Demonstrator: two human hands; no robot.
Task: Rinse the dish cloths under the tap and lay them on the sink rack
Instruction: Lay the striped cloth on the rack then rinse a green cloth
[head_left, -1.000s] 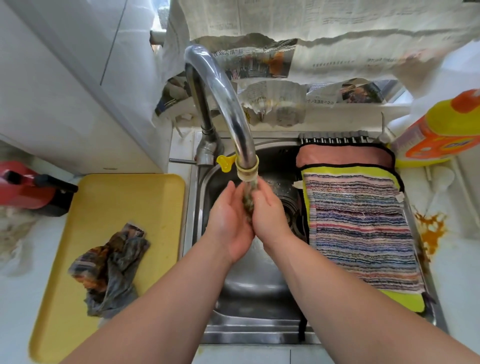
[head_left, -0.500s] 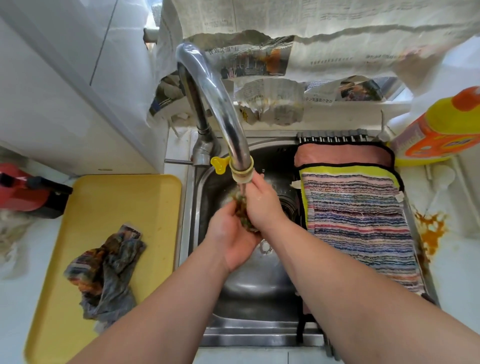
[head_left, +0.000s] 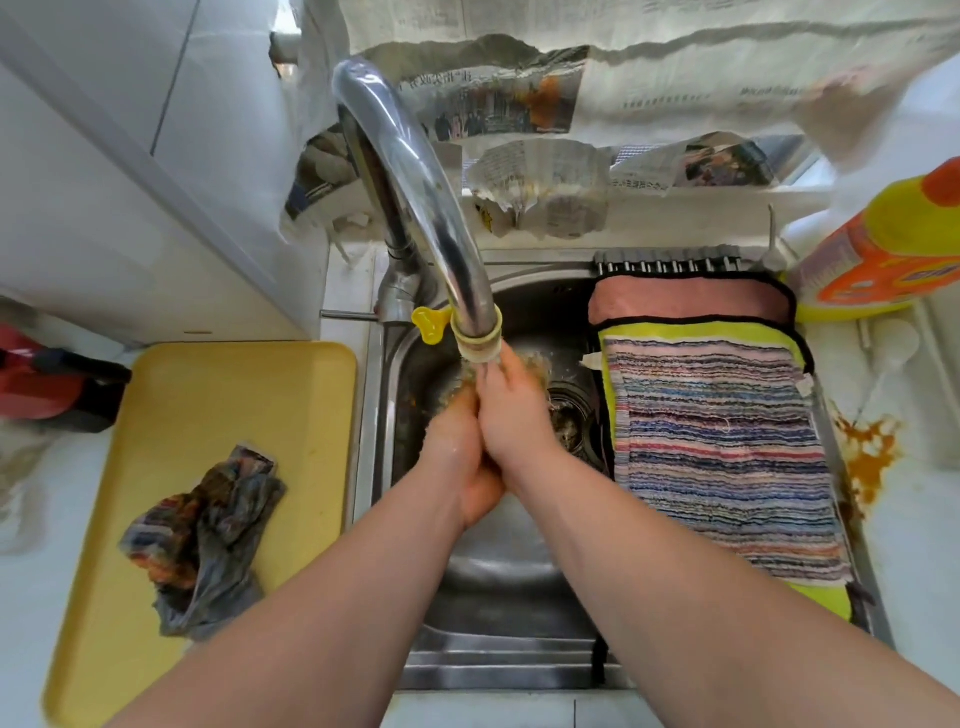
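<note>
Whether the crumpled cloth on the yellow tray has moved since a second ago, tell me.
No. The crumpled cloth lies in the same spot on the yellow tray, equally far from its far right corner; only the camera shifted.

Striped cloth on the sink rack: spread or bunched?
Spread. The striped cloth lies flat, unfolded, atop the yellow-green cloth on the sink rack.

Flat yellow plastic tray with rounded corners (head_left: 218, 395) lying on the white countertop (head_left: 26, 571) at left. Just beyond its far left corner, a red and black object (head_left: 47, 384) — cut off by the frame edge, kind unclear. Torn newspaper sheets (head_left: 649, 62) hanging across the back. At far right, a yellow plastic bottle with orange label and cap (head_left: 883, 249). Nearer on that side, an orange-brown splatter stain (head_left: 867, 457) on the counter. White cabinet door (head_left: 104, 182) upper left.
</note>
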